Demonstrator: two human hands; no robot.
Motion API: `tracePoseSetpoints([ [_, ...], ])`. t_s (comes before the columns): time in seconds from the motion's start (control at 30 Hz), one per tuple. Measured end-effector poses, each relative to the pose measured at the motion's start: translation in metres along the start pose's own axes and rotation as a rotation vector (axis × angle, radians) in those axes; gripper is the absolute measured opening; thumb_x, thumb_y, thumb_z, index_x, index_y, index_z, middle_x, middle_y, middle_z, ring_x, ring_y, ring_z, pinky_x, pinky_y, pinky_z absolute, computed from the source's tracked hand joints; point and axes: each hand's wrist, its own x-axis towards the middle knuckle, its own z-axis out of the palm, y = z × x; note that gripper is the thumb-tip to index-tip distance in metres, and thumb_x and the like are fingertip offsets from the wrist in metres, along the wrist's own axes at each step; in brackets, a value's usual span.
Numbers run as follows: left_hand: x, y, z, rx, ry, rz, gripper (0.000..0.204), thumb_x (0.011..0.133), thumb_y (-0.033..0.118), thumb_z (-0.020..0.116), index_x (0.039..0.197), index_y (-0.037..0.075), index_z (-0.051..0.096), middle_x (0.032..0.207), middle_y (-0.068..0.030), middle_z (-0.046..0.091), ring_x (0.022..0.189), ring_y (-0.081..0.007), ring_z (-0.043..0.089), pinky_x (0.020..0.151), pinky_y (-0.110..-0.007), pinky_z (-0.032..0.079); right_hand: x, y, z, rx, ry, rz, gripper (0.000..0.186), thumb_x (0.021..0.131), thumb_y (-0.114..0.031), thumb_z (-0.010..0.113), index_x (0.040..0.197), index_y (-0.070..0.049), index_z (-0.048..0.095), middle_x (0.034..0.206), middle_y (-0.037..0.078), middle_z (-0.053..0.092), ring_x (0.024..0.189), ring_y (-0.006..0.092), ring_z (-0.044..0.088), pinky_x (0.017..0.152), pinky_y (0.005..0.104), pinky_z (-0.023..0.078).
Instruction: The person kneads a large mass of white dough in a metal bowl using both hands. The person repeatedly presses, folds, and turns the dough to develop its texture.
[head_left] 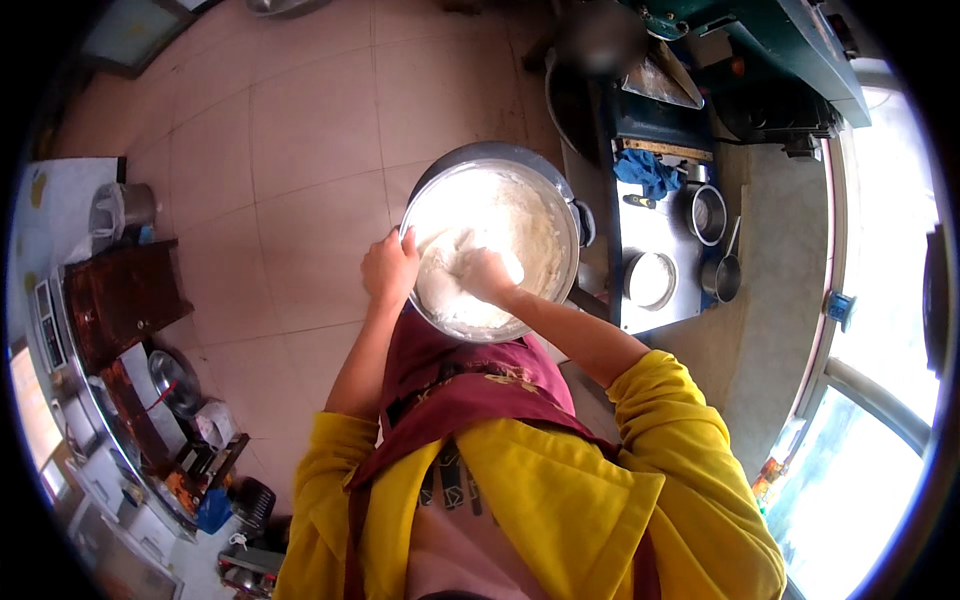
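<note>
In front of my apron is a large round metal pot [574,270] with a side handle at its right. Pale dough [440,287] lies in its lower left part, and floury white residue coats the base and inner wall. My left hand [391,264] grips the pot's left rim, fingers closed around the edge. My right hand [487,274] is down inside the pot, closed and pressed into the dough; its fingertips are buried and hidden. Strong light washes out the pot's middle.
At the right, a metal-topped counter [632,312] carries a round pan of white powder [651,280], a dark pot [706,214], a long-handled saucepan [722,277] and a blue cloth [647,173]. A brown wooden cabinet [125,290] stands at the left. Pink tiles [310,120] cover the floor.
</note>
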Motion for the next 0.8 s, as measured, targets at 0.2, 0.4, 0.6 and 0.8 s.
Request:
tracePoseSetpoints([
  [0.2,-0.002,-0.008,0.008,-0.016,0.064,0.055,0.042,0.091,0.039,0.05,0.076,0.003,0.066,0.065,-0.0218,0.063,0.062,-0.0402,0.062,0.062,-0.05,0.05,0.043,-0.013,-0.015,0.203,-0.064,0.223,0.019,0.074,-0.006,0.05,0.079,0.002,0.067,0.075,0.019,0.067,0.062,0.0259,0.066,0.055,0.0377,0.052],
  [0.4,-0.008,-0.009,0.004,-0.032,0.09,0.054,0.045,0.093,0.039,0.048,0.072,0.002,0.065,0.061,-0.0216,0.061,0.059,-0.0402,0.061,0.058,-0.049,0.049,0.049,-0.017,-0.018,0.448,0.043,0.2,0.011,0.071,-0.008,0.055,0.072,0.0,0.061,0.071,0.019,0.064,0.066,0.0308,0.064,0.064,0.0384,0.053],
  [0.6,-0.017,-0.011,0.014,-0.151,0.122,-0.021,0.043,0.094,0.038,0.046,0.08,0.001,0.064,0.065,-0.0229,0.062,0.062,-0.0412,0.062,0.06,-0.051,0.049,0.062,-0.01,-0.006,0.106,0.311,-0.141,0.016,0.074,-0.019,0.059,0.075,-0.004,0.06,0.072,0.022,0.062,0.069,0.0368,0.064,0.066,0.0437,0.051],
  [0.8,-0.048,0.0,0.033,-0.42,-0.012,-0.096,0.035,0.093,0.033,0.047,0.1,-0.001,0.05,0.084,-0.027,0.063,0.079,-0.0461,0.06,0.069,-0.053,0.047,0.062,-0.001,-0.044,-0.096,-0.047,-0.156,0.031,0.08,-0.02,0.057,0.105,-0.003,0.062,0.099,0.018,0.065,0.089,0.0322,0.065,0.075,0.0424,0.053],
])
